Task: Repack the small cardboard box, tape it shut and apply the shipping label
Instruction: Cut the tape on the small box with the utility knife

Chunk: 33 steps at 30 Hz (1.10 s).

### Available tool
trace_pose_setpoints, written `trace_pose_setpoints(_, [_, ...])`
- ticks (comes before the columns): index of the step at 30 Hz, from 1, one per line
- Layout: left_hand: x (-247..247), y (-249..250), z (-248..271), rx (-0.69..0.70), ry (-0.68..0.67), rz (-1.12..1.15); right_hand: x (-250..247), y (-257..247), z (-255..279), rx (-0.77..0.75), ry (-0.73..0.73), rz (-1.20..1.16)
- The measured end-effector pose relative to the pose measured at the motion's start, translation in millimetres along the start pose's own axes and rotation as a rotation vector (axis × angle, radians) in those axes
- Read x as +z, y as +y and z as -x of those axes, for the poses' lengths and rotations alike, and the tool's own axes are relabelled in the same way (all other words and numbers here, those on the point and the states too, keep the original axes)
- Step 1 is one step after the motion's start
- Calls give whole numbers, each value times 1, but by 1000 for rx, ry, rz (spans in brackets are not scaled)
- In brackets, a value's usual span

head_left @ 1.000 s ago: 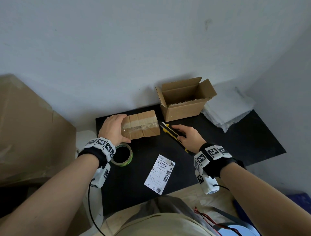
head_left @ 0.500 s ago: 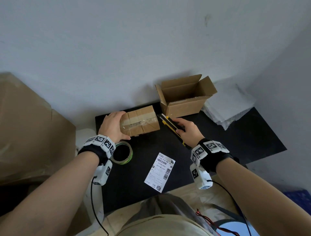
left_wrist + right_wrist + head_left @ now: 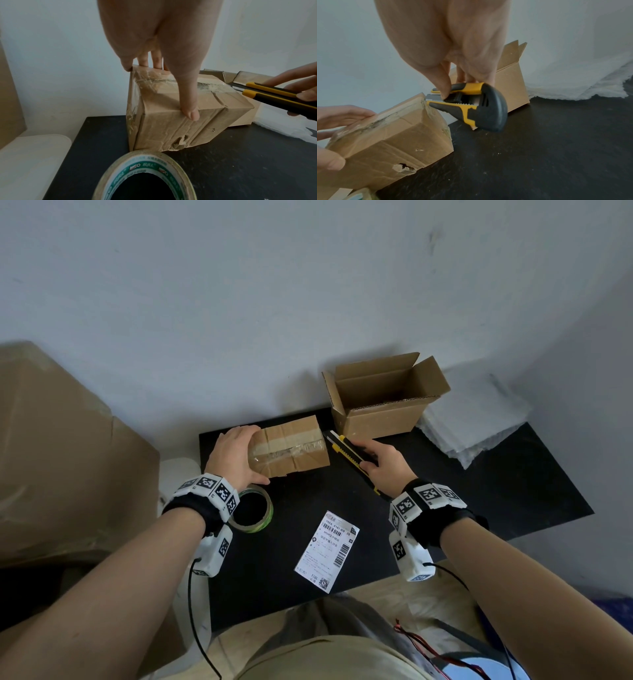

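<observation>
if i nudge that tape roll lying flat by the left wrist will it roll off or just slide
The tape roll lies flat on its side on the black mat, so a nudge would probably slide it, not roll it. Its hollow core suggests it is fairly light. Stood on edge, it would likely roll.

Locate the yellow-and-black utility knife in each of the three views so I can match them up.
Head: utility knife at centre, in the right hand, tip by the taped box.
Left wrist: utility knife at the right edge, pointing left at the box's top corner.
Right wrist: utility knife at centre, butt toward the camera.
Shared landmark: the taped box, held by the left hand.
</observation>
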<state>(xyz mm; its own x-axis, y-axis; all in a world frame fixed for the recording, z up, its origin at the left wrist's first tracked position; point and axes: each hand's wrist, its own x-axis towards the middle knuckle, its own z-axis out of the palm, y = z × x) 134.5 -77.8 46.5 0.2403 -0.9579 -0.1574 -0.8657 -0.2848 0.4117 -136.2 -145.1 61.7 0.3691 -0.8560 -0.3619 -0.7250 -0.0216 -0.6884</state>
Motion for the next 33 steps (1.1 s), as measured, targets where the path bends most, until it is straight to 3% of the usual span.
trace_pose_setpoints(12, [-4,3,-3,-3,-17,-38,-5,16,14,8,-111,11])
trace_pose_setpoints(20, [-2,6,-4,-37,20,-107,-7,20,21,20,-52,-54])
trace_pose_setpoints(23, [-2,6,-4,-96,28,-210,-1,10,18,5,-54,-78])
trace_pose_setpoints(33, [2,15,8,-278,20,-162,14,-1,9,-3,-97,-95])
